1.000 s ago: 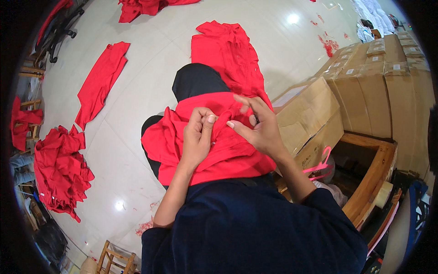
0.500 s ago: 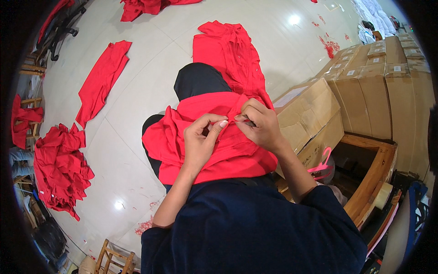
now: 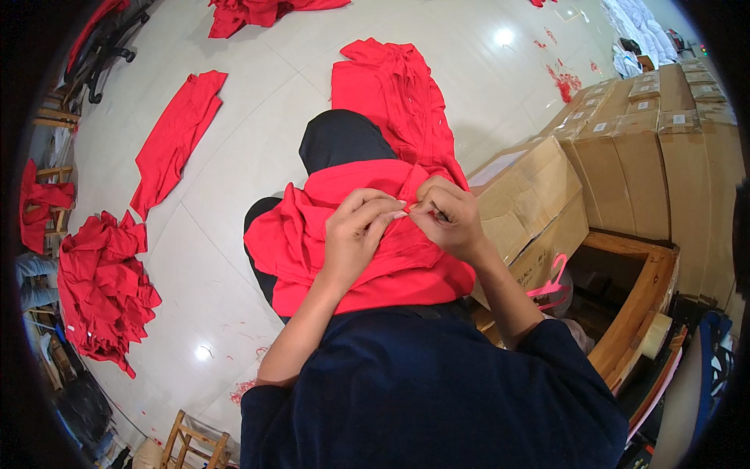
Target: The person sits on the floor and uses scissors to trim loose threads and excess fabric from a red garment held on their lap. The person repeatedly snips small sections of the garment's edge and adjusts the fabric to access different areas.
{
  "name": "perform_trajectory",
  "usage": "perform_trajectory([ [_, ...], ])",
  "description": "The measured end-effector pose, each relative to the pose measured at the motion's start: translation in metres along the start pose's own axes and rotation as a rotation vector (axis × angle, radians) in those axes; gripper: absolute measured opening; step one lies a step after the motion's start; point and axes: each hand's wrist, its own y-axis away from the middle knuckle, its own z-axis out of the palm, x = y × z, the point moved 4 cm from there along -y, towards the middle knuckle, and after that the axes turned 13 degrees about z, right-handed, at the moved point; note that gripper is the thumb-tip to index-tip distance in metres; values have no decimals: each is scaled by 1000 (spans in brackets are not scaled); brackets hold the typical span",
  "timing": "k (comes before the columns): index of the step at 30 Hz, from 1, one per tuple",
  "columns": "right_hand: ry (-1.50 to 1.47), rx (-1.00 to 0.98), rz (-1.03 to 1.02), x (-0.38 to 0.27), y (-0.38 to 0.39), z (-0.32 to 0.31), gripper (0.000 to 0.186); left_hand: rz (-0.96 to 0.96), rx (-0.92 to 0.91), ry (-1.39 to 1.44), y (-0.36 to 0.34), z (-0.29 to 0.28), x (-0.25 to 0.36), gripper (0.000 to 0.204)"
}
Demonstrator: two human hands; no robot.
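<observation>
A red garment (image 3: pixel 328 270) lies bunched across my lap, over black-clad knees. My left hand (image 3: pixel 355 234) is closed, with thumb and forefinger pinching a small bit of the red cloth. Fingertip to fingertip with it, my right hand (image 3: pixel 448 217) is closed too, its thumb and forefinger at the same spot on the cloth. A small dark tool (image 3: pixel 440 215) shows partly in the right palm; fingers hide most of it, so its kind is unclear. Beyond my knees, more red garments (image 3: pixel 391 94) lie in a long stack on the floor.
To the left are a single red garment (image 3: pixel 178 141) and a red heap (image 3: pixel 105 285). Cardboard boxes (image 3: pixel 625 156) are stacked at right, with an open-topped wooden frame (image 3: pixel 644 293) and a pink hanger (image 3: pixel 553 281) nearer. A wooden stool (image 3: pixel 195 442) stands lower left. Red thread scraps dot the floor.
My left hand has shifted slightly right and up, and its fingertips now meet those of my right hand. The gap between the hands has closed. The garment stays on my lap.
</observation>
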Motion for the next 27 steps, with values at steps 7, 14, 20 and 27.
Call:
perform_trajectory([
  [7,-440,-31,392,19,11,9,20,63,26,48,5,2,-4,18],
  [14,-610,-67,490,26,15,18,19,222,1,-57,3,1,-10,8],
  [20,-466,-26,457,17,17,16,24,-80,56,129,11,4,-22,5],
  [27,-292,2,181,14,16,11,25,-232,8,331,18,6,-34,8],
])
